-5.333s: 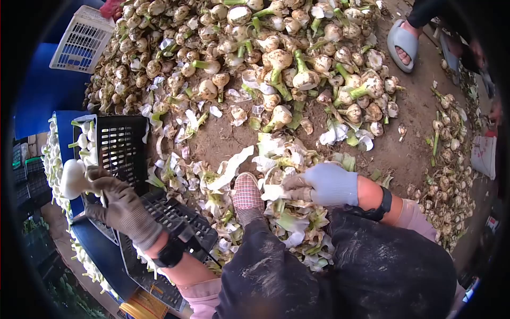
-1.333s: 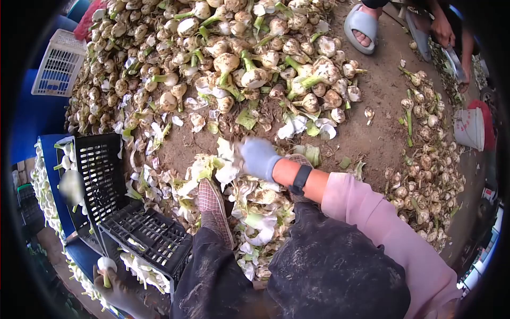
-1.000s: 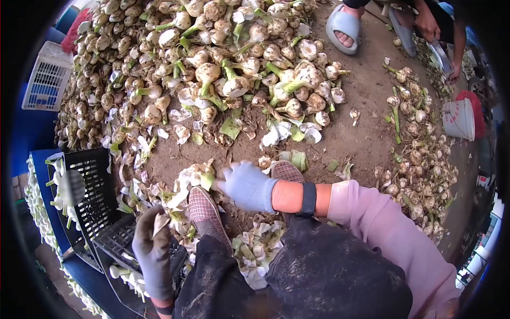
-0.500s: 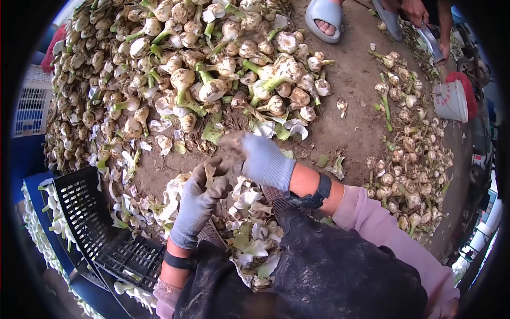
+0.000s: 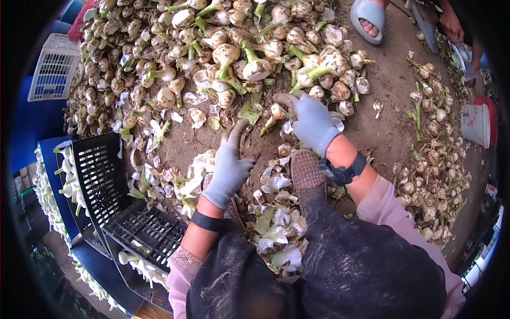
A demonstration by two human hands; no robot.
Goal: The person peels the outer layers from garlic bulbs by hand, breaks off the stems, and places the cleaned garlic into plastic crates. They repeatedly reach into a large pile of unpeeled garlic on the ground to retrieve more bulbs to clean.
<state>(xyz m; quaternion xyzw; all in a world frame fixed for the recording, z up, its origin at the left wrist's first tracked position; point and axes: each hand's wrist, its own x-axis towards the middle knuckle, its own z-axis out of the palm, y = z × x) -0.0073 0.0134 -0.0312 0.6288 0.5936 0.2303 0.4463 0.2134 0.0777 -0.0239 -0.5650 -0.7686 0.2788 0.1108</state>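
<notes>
My right hand [image 5: 313, 123], in a grey-white glove with dirty fingertips, has its fingers curled over a garlic bulb [image 5: 277, 111]. The bulb's short green stem points down and left; my thumb is mostly hidden. To the left, my left hand [image 5: 231, 166] is gloved too, its fingers stretched and apart, with nothing seen in it. It hovers over the dirt and peeled skins. Just beyond both hands lies a big heap of soil-stained garlic bulbs [image 5: 226, 54]. Loose white skins [image 5: 276, 234] lie between my shoes.
A black plastic crate [image 5: 141, 228] stands at my left, near trimmed white garlic [image 5: 50, 196]. A white crate [image 5: 56, 66] is farther back. More bulbs [image 5: 430, 165] lie at right, near a white bucket [image 5: 475, 125]. A co-worker's slippered foot [image 5: 369, 20] and a blade [image 5: 463, 61] appear at top right.
My hands, close together before, are now apart. The right has reached forward to a garlic bulb; the left has opened, and the pale scrap at its fingers is gone. The view has shifted.
</notes>
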